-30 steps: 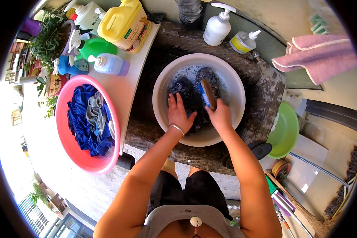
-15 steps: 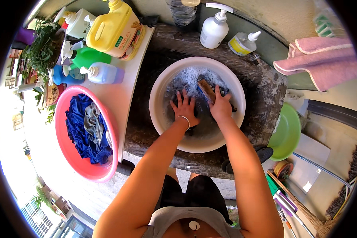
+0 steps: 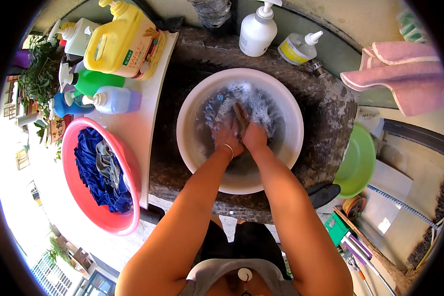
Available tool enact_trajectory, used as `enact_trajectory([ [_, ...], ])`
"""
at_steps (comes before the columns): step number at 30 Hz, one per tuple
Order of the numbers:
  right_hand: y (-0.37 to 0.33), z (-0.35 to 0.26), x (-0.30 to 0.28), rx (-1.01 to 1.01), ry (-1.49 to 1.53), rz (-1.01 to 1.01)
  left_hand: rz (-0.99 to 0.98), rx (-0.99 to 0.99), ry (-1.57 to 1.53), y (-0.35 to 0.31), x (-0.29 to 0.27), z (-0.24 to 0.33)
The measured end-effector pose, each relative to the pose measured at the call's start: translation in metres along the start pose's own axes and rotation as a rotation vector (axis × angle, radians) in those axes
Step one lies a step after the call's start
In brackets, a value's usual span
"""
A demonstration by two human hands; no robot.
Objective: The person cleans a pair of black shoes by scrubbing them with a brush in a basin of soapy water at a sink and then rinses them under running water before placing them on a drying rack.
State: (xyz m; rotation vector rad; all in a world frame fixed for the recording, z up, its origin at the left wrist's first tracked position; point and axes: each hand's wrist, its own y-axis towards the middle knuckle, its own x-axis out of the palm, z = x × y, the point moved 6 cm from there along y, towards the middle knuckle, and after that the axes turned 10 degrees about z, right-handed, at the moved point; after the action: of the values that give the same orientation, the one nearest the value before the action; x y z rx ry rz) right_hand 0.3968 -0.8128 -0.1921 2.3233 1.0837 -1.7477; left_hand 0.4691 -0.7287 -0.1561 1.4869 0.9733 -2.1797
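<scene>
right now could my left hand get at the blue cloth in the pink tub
Probably yes, once the left hand leaves the basin: the tub is open and grey cloth covers only some blue cloth.

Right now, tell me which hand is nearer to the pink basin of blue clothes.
Left. The left hand is in the pale basin, to the right of the pink basin. The right hand is farther right, in the same pale basin, holding the brown brush.

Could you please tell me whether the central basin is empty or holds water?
It holds water: foam floats in the basin near the left hand and right hand.
</scene>
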Motion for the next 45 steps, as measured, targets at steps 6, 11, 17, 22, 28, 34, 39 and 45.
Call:
enact_trajectory([
  [6, 0.01, 0.006, -0.025, -0.165, 0.138, -0.015, 0.005, 0.056, -0.4, 0.011, -0.011, -0.031],
  [11, -0.014, 0.065, -0.07, 0.319, 0.557, 0.075, 0.314, -0.138, -0.256, -0.027, -0.008, -0.064],
  [17, -0.068, 0.06, -0.116, 0.083, 0.54, 0.151, 0.073, -0.414, -0.318, -0.024, 0.005, -0.076],
  [22, -0.13, 0.009, -0.16, -0.21, 0.696, 0.081, 0.225, -0.284, -0.393, -0.036, -0.044, -0.059],
  [28, -0.141, -0.037, -0.142, -0.258, 0.142, -0.251, 0.285, -0.193, -0.328, -0.05, -0.078, -0.045],
  [34, -0.09, -0.039, -0.079, -0.209, 0.307, -0.19, 0.499, -0.139, -0.571, -0.058, -0.063, -0.05],
  [39, -0.09, -0.036, -0.058, -0.151, 0.202, -0.053, 0.172, -0.746, -0.993, -0.03, 0.035, -0.091],
  [45, -0.077, 0.003, -0.026, 0.219, 0.581, -0.12, -0.405, -0.763, -2.022, -0.02, 0.034, -0.04],
])
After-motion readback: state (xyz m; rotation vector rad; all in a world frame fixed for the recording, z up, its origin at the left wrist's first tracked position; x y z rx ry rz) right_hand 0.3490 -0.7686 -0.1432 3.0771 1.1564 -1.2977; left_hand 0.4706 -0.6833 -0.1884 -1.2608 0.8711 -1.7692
